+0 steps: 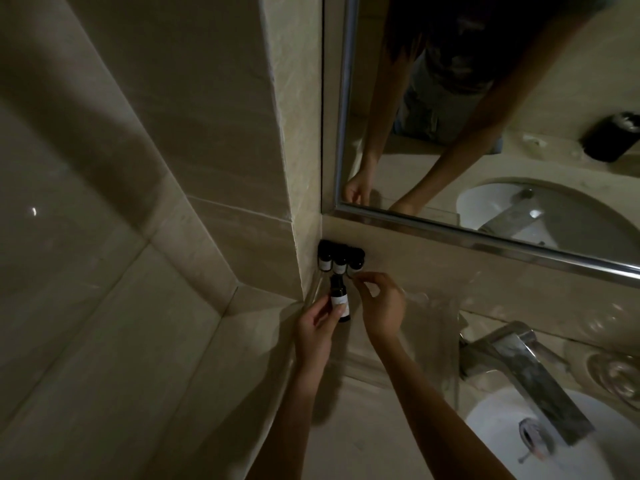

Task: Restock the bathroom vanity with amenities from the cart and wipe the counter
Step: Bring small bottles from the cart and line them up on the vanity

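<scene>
Three small dark amenity bottles (pixel 340 259) with pale labels stand in a row in the back left corner of the beige vanity counter (pixel 363 427), against the wall below the mirror. My left hand (pixel 317 329) grips a fourth dark bottle (pixel 339 301) just in front of that row. My right hand (pixel 382 303) hovers beside it with thumb and forefinger pinched close together near the rightmost bottle; whether they hold anything I cannot tell. A clear tray seems to lie under the bottles.
A chrome faucet (pixel 526 372) juts over the white sink basin (pixel 502 445) at lower right. The framed mirror (pixel 485 133) hangs above. A glass dish (pixel 616 375) sits at far right. Tiled walls close in on the left.
</scene>
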Action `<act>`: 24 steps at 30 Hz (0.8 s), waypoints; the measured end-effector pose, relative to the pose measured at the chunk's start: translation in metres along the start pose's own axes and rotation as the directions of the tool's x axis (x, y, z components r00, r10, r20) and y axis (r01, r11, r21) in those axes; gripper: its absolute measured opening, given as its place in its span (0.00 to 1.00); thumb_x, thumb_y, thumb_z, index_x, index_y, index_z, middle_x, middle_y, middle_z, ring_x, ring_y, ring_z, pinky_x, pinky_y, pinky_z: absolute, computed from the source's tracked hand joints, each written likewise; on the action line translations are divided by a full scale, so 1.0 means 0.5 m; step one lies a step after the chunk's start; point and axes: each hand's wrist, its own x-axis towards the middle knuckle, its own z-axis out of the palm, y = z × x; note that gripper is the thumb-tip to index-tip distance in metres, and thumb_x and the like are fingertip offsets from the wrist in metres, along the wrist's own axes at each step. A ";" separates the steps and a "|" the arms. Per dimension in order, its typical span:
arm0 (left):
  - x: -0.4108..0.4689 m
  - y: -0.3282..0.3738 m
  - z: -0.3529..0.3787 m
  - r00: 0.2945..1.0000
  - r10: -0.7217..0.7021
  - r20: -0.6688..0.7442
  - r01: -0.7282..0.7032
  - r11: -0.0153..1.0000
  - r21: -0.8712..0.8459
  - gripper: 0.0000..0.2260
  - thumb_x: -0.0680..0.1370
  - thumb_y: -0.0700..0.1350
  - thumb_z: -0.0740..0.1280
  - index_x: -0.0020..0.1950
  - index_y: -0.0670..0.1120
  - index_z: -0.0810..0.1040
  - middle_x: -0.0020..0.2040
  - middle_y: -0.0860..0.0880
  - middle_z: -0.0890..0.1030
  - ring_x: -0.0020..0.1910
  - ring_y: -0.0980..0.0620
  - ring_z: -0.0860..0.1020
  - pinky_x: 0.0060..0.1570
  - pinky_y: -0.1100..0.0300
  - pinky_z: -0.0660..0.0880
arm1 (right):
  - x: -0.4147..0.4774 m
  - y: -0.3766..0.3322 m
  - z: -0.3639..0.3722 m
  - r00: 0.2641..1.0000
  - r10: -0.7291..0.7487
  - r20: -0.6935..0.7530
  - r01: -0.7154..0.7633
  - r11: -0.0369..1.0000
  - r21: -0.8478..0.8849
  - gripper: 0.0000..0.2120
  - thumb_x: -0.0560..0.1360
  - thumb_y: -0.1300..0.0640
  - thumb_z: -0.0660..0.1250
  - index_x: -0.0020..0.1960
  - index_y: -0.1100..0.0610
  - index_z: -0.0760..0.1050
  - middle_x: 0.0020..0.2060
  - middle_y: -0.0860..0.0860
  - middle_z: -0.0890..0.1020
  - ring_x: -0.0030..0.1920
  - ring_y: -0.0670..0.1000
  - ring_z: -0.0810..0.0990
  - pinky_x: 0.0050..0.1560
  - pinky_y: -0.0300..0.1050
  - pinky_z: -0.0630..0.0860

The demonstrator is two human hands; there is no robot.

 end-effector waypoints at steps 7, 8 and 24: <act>-0.004 0.001 -0.004 0.997 0.060 0.045 -0.062 0.997 0.053 0.15 0.75 0.35 0.68 0.61 0.44 0.79 0.51 0.53 0.83 0.52 0.59 0.81 0.47 0.68 0.75 | -0.063 0.011 -0.029 0.939 0.079 0.335 -0.150 0.969 0.194 0.12 0.77 0.54 0.68 0.59 0.51 0.79 0.51 0.43 0.84 0.47 0.41 0.82 0.47 0.38 0.79; -0.004 0.000 -0.004 0.996 0.072 0.051 -0.076 0.995 0.071 0.16 0.76 0.34 0.68 0.62 0.43 0.78 0.53 0.52 0.83 0.53 0.58 0.81 0.49 0.68 0.75 | -0.067 0.015 -0.030 0.927 0.079 0.366 -0.157 0.970 0.188 0.13 0.76 0.51 0.67 0.60 0.49 0.79 0.51 0.43 0.84 0.48 0.40 0.82 0.48 0.41 0.79; -0.006 -0.006 -0.013 0.982 0.121 0.148 -0.149 0.968 0.200 0.12 0.79 0.38 0.64 0.60 0.50 0.78 0.54 0.57 0.81 0.55 0.65 0.78 0.52 0.72 0.72 | -0.049 0.012 -0.047 0.938 0.156 0.310 -0.242 0.934 0.264 0.11 0.71 0.57 0.74 0.52 0.55 0.78 0.45 0.46 0.84 0.44 0.43 0.83 0.47 0.40 0.80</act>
